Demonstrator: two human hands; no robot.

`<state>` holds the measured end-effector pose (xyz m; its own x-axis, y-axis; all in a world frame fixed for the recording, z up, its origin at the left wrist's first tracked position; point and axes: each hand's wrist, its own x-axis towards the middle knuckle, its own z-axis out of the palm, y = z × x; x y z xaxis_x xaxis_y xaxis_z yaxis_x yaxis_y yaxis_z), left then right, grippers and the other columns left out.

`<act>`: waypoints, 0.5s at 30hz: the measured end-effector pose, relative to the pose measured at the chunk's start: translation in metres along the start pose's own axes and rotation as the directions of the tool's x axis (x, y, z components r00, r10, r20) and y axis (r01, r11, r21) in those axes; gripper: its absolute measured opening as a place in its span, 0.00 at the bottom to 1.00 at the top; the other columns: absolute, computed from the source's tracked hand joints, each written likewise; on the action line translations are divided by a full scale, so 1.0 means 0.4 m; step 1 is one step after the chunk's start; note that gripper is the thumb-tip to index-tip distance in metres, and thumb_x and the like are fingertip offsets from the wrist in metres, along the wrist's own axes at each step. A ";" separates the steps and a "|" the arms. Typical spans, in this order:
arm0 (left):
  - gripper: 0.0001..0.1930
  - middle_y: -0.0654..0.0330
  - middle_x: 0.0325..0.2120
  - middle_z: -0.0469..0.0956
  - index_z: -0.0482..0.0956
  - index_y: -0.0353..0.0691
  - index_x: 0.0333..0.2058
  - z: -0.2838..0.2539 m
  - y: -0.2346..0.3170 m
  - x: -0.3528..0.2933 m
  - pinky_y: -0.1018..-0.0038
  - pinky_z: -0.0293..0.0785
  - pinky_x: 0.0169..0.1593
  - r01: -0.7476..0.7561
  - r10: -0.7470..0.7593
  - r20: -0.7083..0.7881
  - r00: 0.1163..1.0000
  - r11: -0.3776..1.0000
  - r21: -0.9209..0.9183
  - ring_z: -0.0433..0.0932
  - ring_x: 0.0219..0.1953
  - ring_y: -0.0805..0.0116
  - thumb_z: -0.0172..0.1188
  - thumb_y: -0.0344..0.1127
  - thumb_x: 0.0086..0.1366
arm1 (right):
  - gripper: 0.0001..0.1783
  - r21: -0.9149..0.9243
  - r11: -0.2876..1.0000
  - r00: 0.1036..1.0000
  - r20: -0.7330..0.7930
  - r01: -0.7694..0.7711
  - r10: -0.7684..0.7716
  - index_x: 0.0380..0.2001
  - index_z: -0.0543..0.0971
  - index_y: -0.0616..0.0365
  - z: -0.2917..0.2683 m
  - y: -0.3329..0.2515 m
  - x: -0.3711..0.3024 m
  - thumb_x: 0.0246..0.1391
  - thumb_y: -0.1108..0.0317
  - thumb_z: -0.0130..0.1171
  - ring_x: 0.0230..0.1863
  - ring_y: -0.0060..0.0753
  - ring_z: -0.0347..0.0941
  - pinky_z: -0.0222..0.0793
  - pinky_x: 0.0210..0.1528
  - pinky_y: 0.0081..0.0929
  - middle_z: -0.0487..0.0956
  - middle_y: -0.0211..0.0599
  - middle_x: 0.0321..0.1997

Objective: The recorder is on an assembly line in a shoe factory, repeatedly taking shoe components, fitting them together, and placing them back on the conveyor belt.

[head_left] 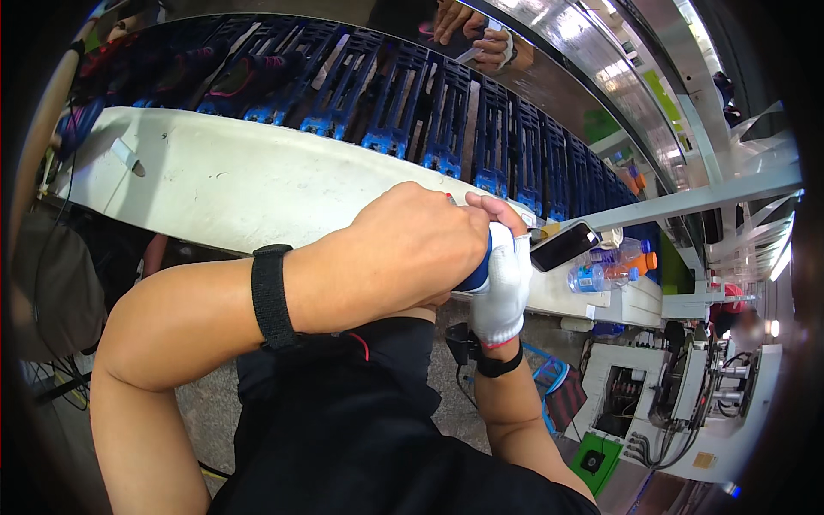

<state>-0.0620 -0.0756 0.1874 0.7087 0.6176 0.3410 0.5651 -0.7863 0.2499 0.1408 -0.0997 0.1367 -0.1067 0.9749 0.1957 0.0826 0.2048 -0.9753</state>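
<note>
Gripping mid-frame: your left hand (403,249) clenches over a blue-and-white object (477,268), your gloved right hand (505,287) cups it from the right. It stands roughly upright between both palms, above the white bench edge (223,184).

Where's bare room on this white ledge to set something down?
The white ledge is bare left of the left hand, up to the blue conveyor racks. Right of the gloved right hand, a phone and bottles crowd it.
</note>
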 end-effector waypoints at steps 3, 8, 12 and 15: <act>0.34 0.48 0.28 0.87 0.78 0.27 0.46 -0.004 -0.001 -0.011 0.59 0.84 0.35 0.010 -0.011 -0.039 0.999 1.000 -0.006 0.91 0.31 0.48 0.86 0.46 0.51 | 0.27 -0.407 0.877 0.955 -0.033 0.255 -0.293 0.65 0.79 0.68 0.009 -0.005 -0.002 0.79 0.57 0.48 0.61 0.45 0.84 0.76 0.67 0.40 0.85 0.53 0.63; 0.39 0.51 0.47 0.88 0.77 0.37 0.55 -0.063 -0.016 -0.047 0.61 0.84 0.39 -0.018 0.017 0.088 0.996 1.000 0.018 0.91 0.41 0.52 0.87 0.45 0.49 | 0.52 -0.282 0.898 0.929 -0.047 0.339 -0.366 0.78 0.61 0.68 0.037 0.047 -0.083 0.68 0.40 0.68 0.66 0.51 0.80 0.75 0.71 0.44 0.77 0.57 0.70; 0.53 0.48 0.67 0.73 0.71 0.41 0.71 -0.145 0.035 -0.115 0.56 0.85 0.52 0.109 -0.105 0.156 0.982 0.994 -0.018 0.84 0.55 0.46 0.87 0.46 0.48 | 0.50 -0.115 0.921 0.901 -0.190 0.374 -0.389 0.72 0.69 0.58 0.083 0.184 -0.196 0.53 0.56 0.86 0.63 0.49 0.81 0.78 0.67 0.44 0.79 0.51 0.66; 0.55 0.41 0.74 0.66 0.70 0.36 0.73 -0.155 0.072 -0.185 0.51 0.80 0.66 0.187 -0.158 0.124 0.980 0.941 -0.283 0.77 0.67 0.33 0.87 0.48 0.49 | 0.30 -0.422 0.814 0.873 -0.095 0.400 -0.478 0.53 0.81 0.58 0.099 0.244 -0.195 0.47 0.73 0.83 0.44 0.48 0.85 0.82 0.45 0.39 0.84 0.46 0.49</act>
<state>-0.1242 -0.1450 0.2255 0.6578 0.7309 0.1821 0.5448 -0.6286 0.5551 0.1178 -0.1592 0.0221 -0.0382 0.7615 0.6471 0.4428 0.5934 -0.6722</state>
